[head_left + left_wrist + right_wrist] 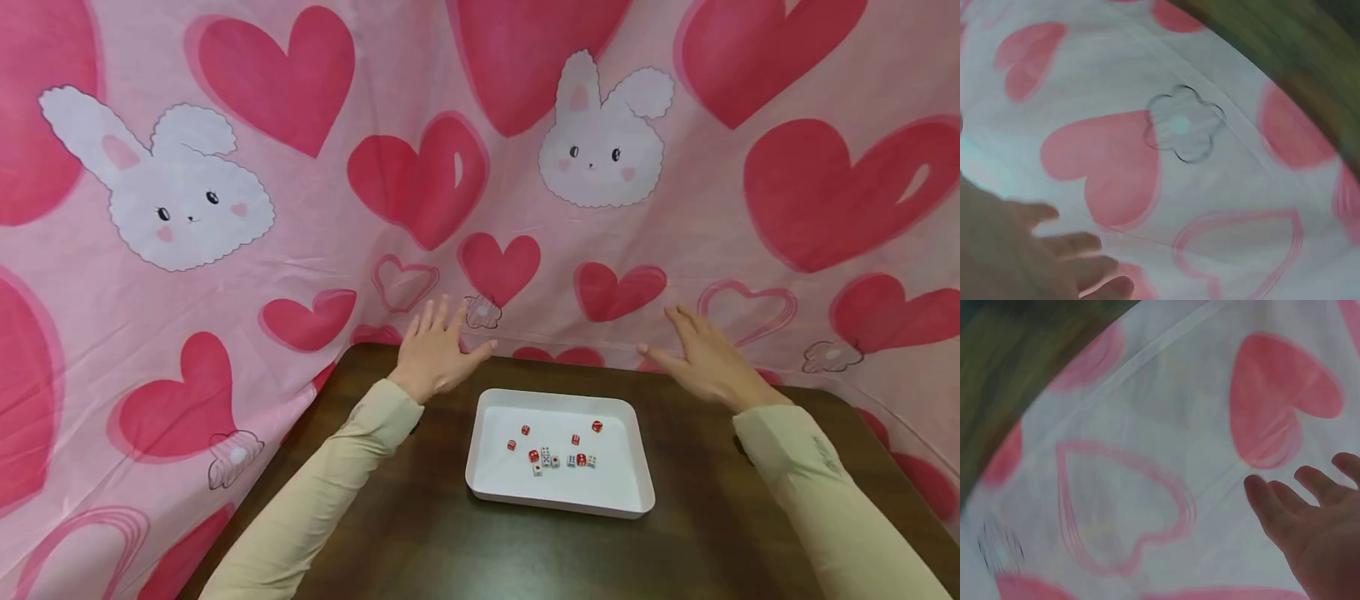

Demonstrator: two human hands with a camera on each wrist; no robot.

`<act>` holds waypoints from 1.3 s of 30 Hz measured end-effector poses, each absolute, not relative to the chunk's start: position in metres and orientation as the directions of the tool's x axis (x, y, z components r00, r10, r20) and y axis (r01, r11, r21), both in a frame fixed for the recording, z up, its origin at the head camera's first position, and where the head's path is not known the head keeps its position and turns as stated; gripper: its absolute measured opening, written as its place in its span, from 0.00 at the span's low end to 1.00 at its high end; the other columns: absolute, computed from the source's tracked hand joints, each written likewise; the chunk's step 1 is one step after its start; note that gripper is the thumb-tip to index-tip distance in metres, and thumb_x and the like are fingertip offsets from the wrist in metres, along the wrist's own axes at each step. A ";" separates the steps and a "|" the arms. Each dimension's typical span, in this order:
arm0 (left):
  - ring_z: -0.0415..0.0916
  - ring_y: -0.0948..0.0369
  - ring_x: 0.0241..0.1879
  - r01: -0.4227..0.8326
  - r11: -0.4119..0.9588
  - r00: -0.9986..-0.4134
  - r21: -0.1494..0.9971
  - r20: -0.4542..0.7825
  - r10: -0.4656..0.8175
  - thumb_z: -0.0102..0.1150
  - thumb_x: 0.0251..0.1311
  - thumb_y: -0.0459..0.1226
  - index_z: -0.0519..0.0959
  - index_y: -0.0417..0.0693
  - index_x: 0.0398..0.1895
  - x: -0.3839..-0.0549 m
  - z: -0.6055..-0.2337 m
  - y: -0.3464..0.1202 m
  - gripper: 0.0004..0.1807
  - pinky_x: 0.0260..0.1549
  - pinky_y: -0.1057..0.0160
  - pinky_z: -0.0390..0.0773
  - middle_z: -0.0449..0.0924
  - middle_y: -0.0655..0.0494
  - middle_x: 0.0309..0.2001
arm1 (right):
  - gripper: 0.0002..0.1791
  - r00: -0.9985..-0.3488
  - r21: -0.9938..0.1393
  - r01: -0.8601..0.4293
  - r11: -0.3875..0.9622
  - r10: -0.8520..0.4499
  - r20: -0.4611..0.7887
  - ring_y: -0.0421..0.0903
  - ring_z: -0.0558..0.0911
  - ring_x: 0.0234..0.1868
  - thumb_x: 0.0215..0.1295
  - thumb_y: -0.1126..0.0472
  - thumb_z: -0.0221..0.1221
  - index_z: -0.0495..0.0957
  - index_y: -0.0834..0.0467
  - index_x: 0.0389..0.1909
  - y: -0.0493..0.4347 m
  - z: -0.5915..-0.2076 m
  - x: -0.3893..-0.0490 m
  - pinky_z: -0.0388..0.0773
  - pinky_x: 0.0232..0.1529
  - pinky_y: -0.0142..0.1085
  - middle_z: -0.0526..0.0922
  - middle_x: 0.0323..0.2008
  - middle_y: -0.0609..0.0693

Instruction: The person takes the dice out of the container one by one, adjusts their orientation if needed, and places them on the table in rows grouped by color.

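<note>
A white tray (pixel 517 492) stands on the dark table, holding several small dice. Some are red, such as the red die (pixel 597 426) near the tray's back right; others are white, like the white die (pixel 537 470) toward the front. My left hand (pixel 433 354) is raised beyond the tray's back left corner, fingers spread and holding nothing. Off the back right corner, my right hand (pixel 708 360) is lifted too, its fingers extended and its thumb apart. Neither hand touches the tray or dice. Both wrist views show the left hand (pixel 1035 256) and right hand (pixel 1319 519) against the cloth.
Dark wood makes up the table (pixel 405 533), whose back edge meets a hanging pink cloth (pixel 517 200) printed with hearts and rabbits. The cloth also runs along the table's left side and appears at the far right.
</note>
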State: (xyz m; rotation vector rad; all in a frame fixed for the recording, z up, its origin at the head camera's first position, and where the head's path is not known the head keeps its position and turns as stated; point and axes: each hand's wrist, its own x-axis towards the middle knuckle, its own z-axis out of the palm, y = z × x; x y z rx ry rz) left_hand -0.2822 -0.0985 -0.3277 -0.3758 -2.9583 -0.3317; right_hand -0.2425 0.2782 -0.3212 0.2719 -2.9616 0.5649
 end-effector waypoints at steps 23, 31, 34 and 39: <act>0.81 0.55 0.29 0.148 0.433 -0.988 0.889 0.152 0.024 0.56 0.65 0.34 0.83 0.41 0.37 -0.201 -0.445 -0.111 0.07 0.28 0.67 0.77 0.85 0.46 0.32 | 0.05 -0.925 -0.974 -0.218 -0.058 0.331 0.187 0.37 0.85 0.31 0.66 0.68 0.58 0.81 0.64 0.36 0.253 -0.424 -0.141 0.77 0.39 0.24 0.87 0.28 0.43; 0.77 0.59 0.34 0.141 0.605 -0.986 0.784 0.167 0.014 0.55 0.66 0.36 0.82 0.40 0.43 -0.208 -0.457 -0.104 0.10 0.35 0.60 0.77 0.83 0.50 0.37 | 0.06 -0.939 -0.984 -0.177 0.006 0.298 0.171 0.36 0.84 0.31 0.66 0.68 0.58 0.79 0.69 0.37 0.252 -0.438 -0.142 0.77 0.40 0.23 0.86 0.27 0.43; 0.77 0.57 0.36 0.120 0.636 -0.992 0.762 0.115 0.049 0.55 0.65 0.36 0.80 0.38 0.47 -0.212 -0.459 -0.102 0.12 0.38 0.57 0.78 0.82 0.49 0.38 | 0.06 -0.936 -0.985 -0.172 -0.002 0.311 0.163 0.36 0.85 0.30 0.65 0.68 0.58 0.79 0.68 0.37 0.251 -0.440 -0.146 0.77 0.39 0.23 0.86 0.27 0.43; 0.73 0.57 0.36 0.142 0.665 -0.988 0.734 0.067 0.138 0.56 0.64 0.33 0.78 0.34 0.50 -0.220 -0.465 -0.099 0.14 0.37 0.59 0.76 0.79 0.48 0.38 | 0.06 -0.940 -0.989 -0.137 0.054 0.309 0.147 0.36 0.85 0.30 0.65 0.66 0.60 0.80 0.66 0.38 0.248 -0.448 -0.156 0.78 0.37 0.24 0.86 0.27 0.42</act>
